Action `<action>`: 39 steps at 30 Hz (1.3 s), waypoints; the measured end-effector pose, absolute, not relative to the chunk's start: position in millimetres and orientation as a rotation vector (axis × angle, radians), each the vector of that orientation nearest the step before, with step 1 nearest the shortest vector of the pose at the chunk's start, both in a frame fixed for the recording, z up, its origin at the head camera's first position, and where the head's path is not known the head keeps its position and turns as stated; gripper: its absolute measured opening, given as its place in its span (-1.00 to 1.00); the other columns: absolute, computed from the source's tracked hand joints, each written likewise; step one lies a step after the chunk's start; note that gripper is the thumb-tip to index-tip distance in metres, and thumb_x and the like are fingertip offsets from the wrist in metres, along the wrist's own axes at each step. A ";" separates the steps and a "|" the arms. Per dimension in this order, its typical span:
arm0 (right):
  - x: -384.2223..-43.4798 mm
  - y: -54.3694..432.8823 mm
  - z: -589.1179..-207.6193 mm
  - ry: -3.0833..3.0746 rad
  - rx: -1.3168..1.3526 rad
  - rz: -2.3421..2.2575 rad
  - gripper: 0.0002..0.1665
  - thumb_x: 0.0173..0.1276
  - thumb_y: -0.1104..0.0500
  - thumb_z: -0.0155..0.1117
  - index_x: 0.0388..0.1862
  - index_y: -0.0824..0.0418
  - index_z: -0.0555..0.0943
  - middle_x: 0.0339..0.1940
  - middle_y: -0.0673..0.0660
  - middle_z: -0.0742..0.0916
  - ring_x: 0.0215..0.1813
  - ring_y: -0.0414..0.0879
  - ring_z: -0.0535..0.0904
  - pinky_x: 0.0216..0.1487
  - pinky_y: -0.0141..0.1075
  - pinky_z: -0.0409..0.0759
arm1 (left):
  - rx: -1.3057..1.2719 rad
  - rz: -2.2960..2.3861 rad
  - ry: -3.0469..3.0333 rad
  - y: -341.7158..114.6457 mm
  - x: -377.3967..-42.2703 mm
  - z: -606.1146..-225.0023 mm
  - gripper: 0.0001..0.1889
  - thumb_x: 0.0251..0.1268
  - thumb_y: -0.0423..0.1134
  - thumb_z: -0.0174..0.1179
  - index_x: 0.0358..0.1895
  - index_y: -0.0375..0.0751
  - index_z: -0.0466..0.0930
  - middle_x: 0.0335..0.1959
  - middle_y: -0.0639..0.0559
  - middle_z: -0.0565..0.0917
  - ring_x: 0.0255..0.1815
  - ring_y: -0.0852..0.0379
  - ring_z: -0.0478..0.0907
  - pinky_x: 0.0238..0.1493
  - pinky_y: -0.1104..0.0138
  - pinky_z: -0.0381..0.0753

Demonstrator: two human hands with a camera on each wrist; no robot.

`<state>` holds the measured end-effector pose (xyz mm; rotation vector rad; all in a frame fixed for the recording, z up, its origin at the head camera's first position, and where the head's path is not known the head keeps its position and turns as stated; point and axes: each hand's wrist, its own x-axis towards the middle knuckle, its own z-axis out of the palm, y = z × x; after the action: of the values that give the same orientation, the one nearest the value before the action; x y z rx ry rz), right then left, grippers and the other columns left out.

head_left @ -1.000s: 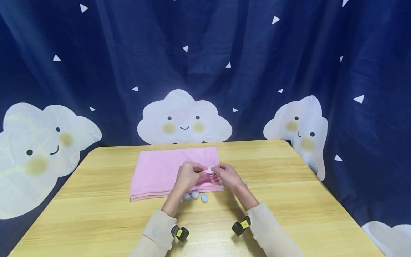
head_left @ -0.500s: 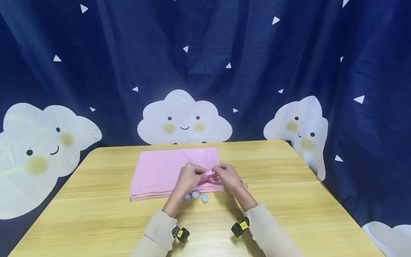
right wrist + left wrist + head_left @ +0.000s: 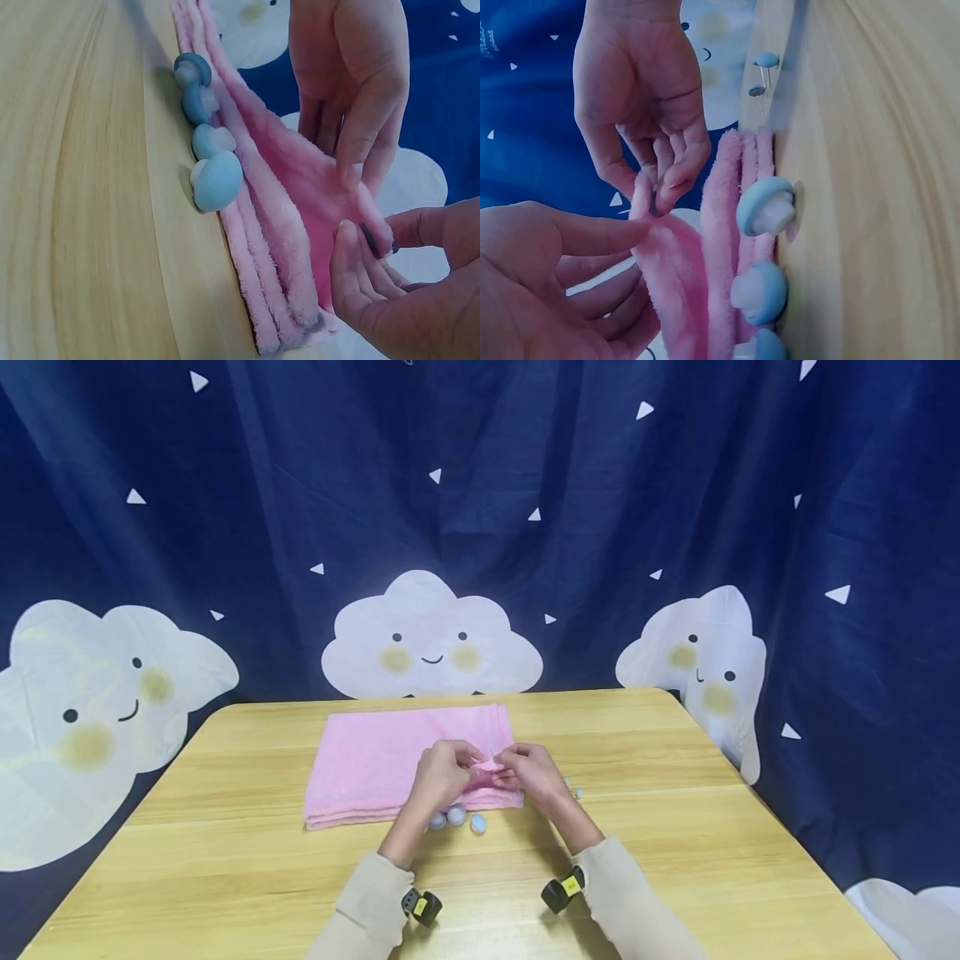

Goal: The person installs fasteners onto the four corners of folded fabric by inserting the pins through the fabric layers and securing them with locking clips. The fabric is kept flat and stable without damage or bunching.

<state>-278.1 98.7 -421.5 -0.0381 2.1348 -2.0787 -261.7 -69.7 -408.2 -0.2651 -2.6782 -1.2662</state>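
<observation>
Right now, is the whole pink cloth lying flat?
No, the left hand and right hand hold a layer of the pink cloth raised.

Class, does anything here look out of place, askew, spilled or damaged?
Nothing looks spilled or damaged. The blue mushroom-shaped plastic-looking pieces look untidy, tipped at different angles beside the folded pink plush blanket. Its raised edge is simply held by the left hand and right hand.

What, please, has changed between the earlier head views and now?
Very little: a small dark spot that showed between the left hand and the right hand a second ago is no longer visible in the head view. Both hands still pinch the raised edge of the pink cloth, with no visible release; the blue-topped pieces lie where they were.
</observation>
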 end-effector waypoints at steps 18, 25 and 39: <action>-281.0 101.3 -423.6 2.132 -0.027 -2.075 -0.79 0.34 0.32 0.20 -0.15 0.47 0.58 -0.35 0.15 0.67 -0.42 -0.14 0.67 -0.29 -0.36 0.71 | -0.477 -0.761 -3.254 -56.6 -241.1 -394.9 -0.71 -0.13 -0.31 0.58 -0.31 -0.14 0.68 -0.35 0.11 0.71 -0.12 -0.08 0.60 0.16 -0.04 0.37; -279.4 101.3 -422.6 2.136 -0.018 -2.064 -0.79 0.33 0.31 0.20 -0.16 0.47 0.58 -0.34 0.17 0.67 -0.41 -0.12 0.67 -0.28 -0.31 0.74 | -0.452 -0.553 -3.304 -51.7 -239.8 -399.0 -0.72 -0.18 -0.33 0.58 -0.39 -0.06 0.67 -0.37 0.14 0.69 -0.12 -0.10 0.55 -0.06 0.11 0.35; -279.7 101.4 -421.8 2.165 -0.019 -2.043 -0.77 0.36 0.33 0.16 -0.12 0.51 0.58 -0.28 0.20 0.67 -0.37 -0.07 0.67 -0.17 -0.18 0.76 | -0.436 -0.464 -3.282 -47.0 -239.0 -405.8 -0.75 -0.20 -0.20 0.62 -0.50 -0.04 0.67 -0.45 0.17 0.69 -0.19 -0.04 0.49 -0.06 0.13 0.36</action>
<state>-279.7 101.4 -421.8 -0.0190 2.1649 -2.0429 -239.0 -47.0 -405.8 -0.4357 -3.2818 -0.4643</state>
